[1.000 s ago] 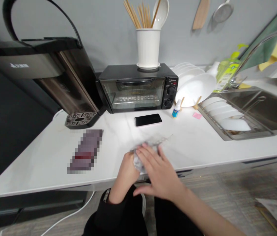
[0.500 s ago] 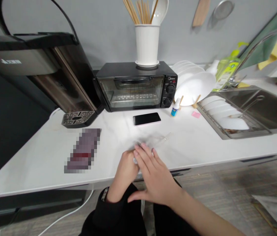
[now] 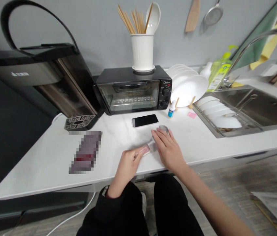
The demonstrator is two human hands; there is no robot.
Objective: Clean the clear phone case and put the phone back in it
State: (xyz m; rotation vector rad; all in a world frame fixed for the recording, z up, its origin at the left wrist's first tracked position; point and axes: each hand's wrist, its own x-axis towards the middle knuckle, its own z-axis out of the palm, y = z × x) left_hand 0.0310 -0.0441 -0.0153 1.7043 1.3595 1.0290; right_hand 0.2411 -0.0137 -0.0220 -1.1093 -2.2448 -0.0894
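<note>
My left hand (image 3: pixel 128 165) is closed at the front of the counter, its fingertips pinching the near end of a clear, see-through item (image 3: pixel 146 149) with a pinkish tint. My right hand (image 3: pixel 169 151) lies over the far part, fingers curved and together. Beyond its fingertips shows a rounded, greyish transparent end (image 3: pixel 163 128). Between the hands the item looks pale and whitish. Its kind cannot be made out, and my right palm hides part of it. Just behind lies a black-screened phone (image 3: pixel 145 121), touched by neither hand.
Behind stands a toaster oven (image 3: pixel 131 93) bearing a white utensil pot (image 3: pixel 142 52). A dispenser machine (image 3: pixel 62 82) and a pixelated dark object (image 3: pixel 85 152) are at left. Rightward are a small bottle (image 3: pixel 171 109), racked plates (image 3: pixel 190 90), a pink scrap (image 3: pixel 192 115) and a sink (image 3: pixel 271 108).
My right hand has moved from over my left hand to farther right and away. The hands are now apart, with the clear item visible between them.
</note>
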